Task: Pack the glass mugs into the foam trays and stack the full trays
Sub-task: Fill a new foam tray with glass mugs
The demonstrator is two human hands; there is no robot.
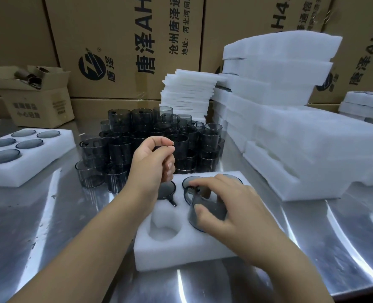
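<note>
A: Hands?
B: Right hand (229, 206): fingers grasp a smoky mug (209, 208), tilted at the near-right pocket of the foam tray (181, 256). Left hand (152, 160) hovers over the far-left pocket, fingers curled; can't tell if they hold anything.
A: Other mugs?
B: Seated mug (167, 190) under my left hand. Loose pile (150, 136) behind the tray on the tabletop (50, 215). Full tray (28, 169) far left.

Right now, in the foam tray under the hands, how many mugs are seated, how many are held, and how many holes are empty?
Seated mugs: 3, one mostly hidden
Mug in the right hand: 1
Empty pockets: 1
Total: 5; the hand covers the rest
</note>
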